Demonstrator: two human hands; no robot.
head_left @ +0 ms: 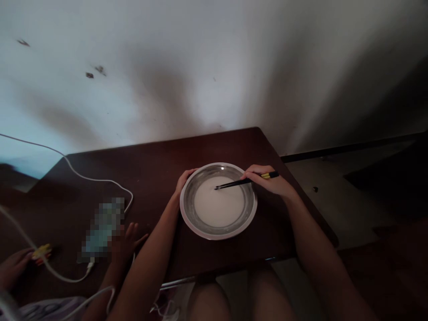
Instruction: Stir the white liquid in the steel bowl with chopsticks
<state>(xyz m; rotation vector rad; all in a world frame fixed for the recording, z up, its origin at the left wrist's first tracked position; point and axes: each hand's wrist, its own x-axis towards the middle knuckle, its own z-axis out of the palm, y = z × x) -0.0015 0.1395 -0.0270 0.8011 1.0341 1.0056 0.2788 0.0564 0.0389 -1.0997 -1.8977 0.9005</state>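
A round steel bowl [187,214] holding a white liquid [219,203] stands on the dark wooden table [150,165] in front of me. My left hand [183,180] curls around the bowl's left rim and holds it. My right hand [269,180] is closed on a pair of black chopsticks [239,183] with yellow bands near the top. Their tips reach into the white liquid near the bowl's middle.
Another person's two hands rest at the table's left: one [129,238] beside a blurred phone-like object [102,229], the other [15,265] near a small yellow and red thing [42,253]. A white cable [96,180] loops across the table. A pale wall stands behind; floor lies right.
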